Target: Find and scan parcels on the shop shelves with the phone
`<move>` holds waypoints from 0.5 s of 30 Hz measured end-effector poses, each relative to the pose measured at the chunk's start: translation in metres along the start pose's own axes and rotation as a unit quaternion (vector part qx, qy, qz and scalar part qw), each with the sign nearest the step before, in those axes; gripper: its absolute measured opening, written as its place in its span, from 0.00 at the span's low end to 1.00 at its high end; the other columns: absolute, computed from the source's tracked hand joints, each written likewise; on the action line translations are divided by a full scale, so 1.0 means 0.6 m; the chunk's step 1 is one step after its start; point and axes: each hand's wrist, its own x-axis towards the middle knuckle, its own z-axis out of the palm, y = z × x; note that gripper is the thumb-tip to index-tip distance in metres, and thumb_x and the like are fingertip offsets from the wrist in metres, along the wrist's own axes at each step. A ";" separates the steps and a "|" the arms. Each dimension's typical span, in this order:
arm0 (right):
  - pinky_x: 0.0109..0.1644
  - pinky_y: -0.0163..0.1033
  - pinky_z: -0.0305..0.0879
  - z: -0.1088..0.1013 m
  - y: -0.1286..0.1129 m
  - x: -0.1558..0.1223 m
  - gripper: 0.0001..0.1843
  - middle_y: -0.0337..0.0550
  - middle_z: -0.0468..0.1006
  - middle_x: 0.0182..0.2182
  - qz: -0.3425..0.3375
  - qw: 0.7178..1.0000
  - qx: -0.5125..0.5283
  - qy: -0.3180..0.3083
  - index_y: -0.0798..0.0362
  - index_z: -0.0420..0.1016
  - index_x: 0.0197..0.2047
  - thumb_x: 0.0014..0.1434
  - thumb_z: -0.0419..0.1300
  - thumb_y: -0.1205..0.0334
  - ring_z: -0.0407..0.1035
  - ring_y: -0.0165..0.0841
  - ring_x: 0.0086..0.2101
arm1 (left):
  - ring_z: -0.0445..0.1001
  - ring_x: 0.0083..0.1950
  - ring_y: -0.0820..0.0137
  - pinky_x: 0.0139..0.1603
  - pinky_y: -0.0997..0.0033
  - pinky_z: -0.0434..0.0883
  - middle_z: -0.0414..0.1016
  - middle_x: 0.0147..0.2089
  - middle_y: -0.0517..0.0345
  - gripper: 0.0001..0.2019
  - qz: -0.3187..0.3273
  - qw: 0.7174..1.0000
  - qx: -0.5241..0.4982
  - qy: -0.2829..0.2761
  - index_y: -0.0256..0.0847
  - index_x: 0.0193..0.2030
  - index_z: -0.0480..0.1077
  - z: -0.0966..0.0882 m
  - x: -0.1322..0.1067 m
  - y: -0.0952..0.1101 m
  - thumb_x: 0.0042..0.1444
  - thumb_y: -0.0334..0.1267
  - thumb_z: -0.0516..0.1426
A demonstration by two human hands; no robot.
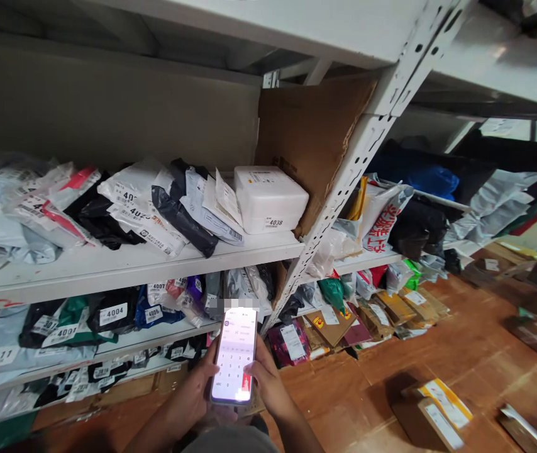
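Observation:
A lit smartphone (234, 358) is held upright between my two hands, low in the middle of the view. Its screen shows a number keypad with a red key at the lower right. My left hand (200, 384) grips the left edge, thumb at the side of the screen. From the right, my right hand (263, 372) holds the other edge, its thumb over the keys near the red one. The fingers behind the phone are hidden. Beyond the phone stands a metal shelf (169, 261) with labelled parcels; a white foam box (271, 200) marked 4038 sits at its right end.
Plastic mailing bags (141, 201) crowd the shelf levels. A brown cardboard sheet (313, 135) stands beside a perforated white post (344, 182). More parcels (332, 324) lie along the right-hand rack's base. Cardboard boxes (433, 418) rest on the reddish-brown floor (348, 396).

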 end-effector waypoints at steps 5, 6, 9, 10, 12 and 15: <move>0.50 0.45 0.62 0.001 0.003 -0.002 0.30 0.37 0.80 0.42 0.010 1.000 0.010 0.014 0.48 0.73 0.49 0.39 0.56 0.68 0.70 0.42 0.45 | 0.73 0.36 0.62 0.29 0.65 0.71 0.68 0.59 0.49 0.55 -0.011 1.000 0.024 -0.004 0.50 0.69 0.32 -0.003 -0.005 0.002 0.31 0.30 0.53; 0.49 0.45 0.63 0.002 0.003 -0.003 0.29 0.37 0.80 0.42 0.010 1.000 0.011 0.015 0.48 0.73 0.49 0.39 0.56 0.67 0.70 0.43 0.44 | 0.72 0.36 0.62 0.29 0.64 0.71 0.67 0.59 0.49 0.55 -0.009 0.999 0.036 -0.001 0.50 0.69 0.34 -0.003 -0.006 0.003 0.30 0.30 0.53; 0.47 0.44 0.63 0.006 0.003 -0.003 0.28 0.38 0.80 0.42 0.010 1.000 0.016 0.019 0.49 0.72 0.48 0.40 0.57 0.66 0.71 0.43 0.43 | 0.72 0.41 0.58 0.31 0.63 0.71 0.66 0.60 0.49 0.52 0.000 0.997 0.080 0.016 0.50 0.69 0.39 -0.002 -0.006 0.003 0.33 0.30 0.55; 0.47 0.44 0.63 0.007 0.004 -0.003 0.27 0.37 0.80 0.42 0.010 1.000 0.017 0.023 0.48 0.72 0.48 0.41 0.57 0.66 0.71 0.42 0.43 | 0.72 0.42 0.57 0.32 0.63 0.71 0.66 0.60 0.49 0.52 0.003 0.996 0.088 0.018 0.50 0.69 0.39 -0.003 -0.006 0.002 0.34 0.31 0.56; 0.46 0.43 0.63 0.007 0.010 -0.002 0.24 0.37 0.81 0.41 0.009 0.999 0.018 0.035 0.48 0.72 0.48 0.44 0.58 0.64 0.71 0.41 0.42 | 0.73 0.43 0.56 0.31 0.64 0.71 0.66 0.60 0.49 0.53 0.003 0.997 0.080 0.013 0.51 0.69 0.36 -0.005 -0.004 0.000 0.34 0.30 0.55; 0.43 0.42 0.63 0.003 0.023 0.003 0.20 0.37 0.81 0.39 0.006 0.998 0.018 0.054 0.47 0.72 0.47 0.48 0.59 0.62 0.72 0.39 0.38 | 0.73 0.44 0.56 0.30 0.65 0.70 0.67 0.60 0.49 0.56 0.003 0.999 0.031 -0.012 0.52 0.69 0.29 -0.009 -0.002 -0.002 0.33 0.30 0.54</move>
